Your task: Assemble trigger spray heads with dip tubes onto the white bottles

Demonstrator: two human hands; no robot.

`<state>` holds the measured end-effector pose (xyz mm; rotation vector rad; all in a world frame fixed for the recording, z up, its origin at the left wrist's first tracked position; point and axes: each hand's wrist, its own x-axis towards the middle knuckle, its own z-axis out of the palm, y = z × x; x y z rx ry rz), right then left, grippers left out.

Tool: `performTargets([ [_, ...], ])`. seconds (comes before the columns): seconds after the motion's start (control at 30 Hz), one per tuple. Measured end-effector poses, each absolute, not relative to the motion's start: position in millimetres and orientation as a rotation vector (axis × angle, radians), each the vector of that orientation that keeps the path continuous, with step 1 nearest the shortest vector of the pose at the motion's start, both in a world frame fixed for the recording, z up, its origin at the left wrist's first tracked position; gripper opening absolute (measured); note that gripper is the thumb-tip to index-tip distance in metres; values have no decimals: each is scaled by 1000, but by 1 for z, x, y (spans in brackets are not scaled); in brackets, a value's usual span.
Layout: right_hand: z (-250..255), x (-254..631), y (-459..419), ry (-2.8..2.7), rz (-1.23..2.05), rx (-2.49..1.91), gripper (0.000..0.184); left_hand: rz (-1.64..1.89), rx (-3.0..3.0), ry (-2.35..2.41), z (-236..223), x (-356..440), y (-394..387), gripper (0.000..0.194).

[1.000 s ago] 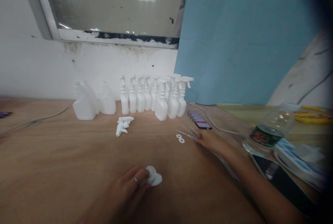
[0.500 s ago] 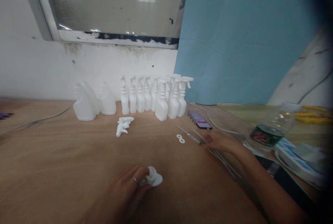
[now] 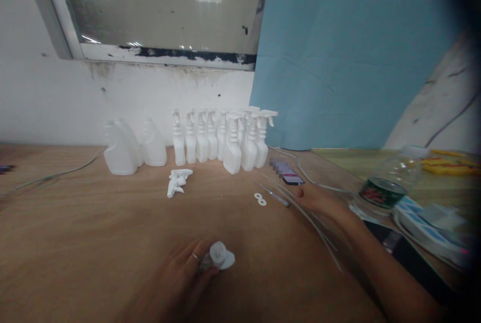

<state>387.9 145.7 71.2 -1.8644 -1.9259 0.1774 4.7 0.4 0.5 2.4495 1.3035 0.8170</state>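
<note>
I see white spray bottles (image 3: 233,151) standing along the back of the table (image 3: 93,223), a phone (image 3: 290,175) just beyond my right hand (image 3: 314,200), and a slim pointed tool (image 3: 281,199) between that hand and two white washers (image 3: 262,202). My right forearm reaches in low; I can't tell whether its grip is closed on the thin tubes (image 3: 314,226), whose long axis slants from far left to near right. Near the front, my left hand (image 3: 190,263) is clamped on a white sprayer part (image 3: 218,254), round end facing me.
</note>
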Motion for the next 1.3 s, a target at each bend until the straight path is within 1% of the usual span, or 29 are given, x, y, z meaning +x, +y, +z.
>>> performTargets([
  [0.17, 96, 356, 130, -1887, 319, -1601, 15, 800, 2468, 1374, -3, 5, 1, 40],
  [0.23, 97, 334, 118, -1893, 489, -1420, 16, 772, 2459, 1398, -3, 5, 1, 39],
  [0.33, 82, 306, 104, -1897, 838, -1111, 21, 764, 2446, 1403, 0, 6, 0, 40],
  [0.5, 49, 293, 101, -2115, 1151, -1070, 9, 746, 2471, 1402, 2, 6, 0, 41],
  [0.63, 47, 282, 96, -2100, 1281, -1056, 12, 768, 2487, 1399, 0, 6, 2, 41],
  [0.77, 50, 251, 75, -1994, 1340, -987, 21, 803, 2463, 1371, 5, 6, 0, 37],
  [0.93, 43, 222, 57, -1983, 1248, -832, 28, 863, 2439, 1289, 15, 8, -1, 35],
  [1.1, 35, 218, 52, -1858, 1203, -695, 30, 881, 2450, 1275, 13, 9, 1, 37],
  [1.3, 33, 218, 50, -1963, 1051, -764, 26, 812, 2416, 1315, 12, 9, 0, 36],
])
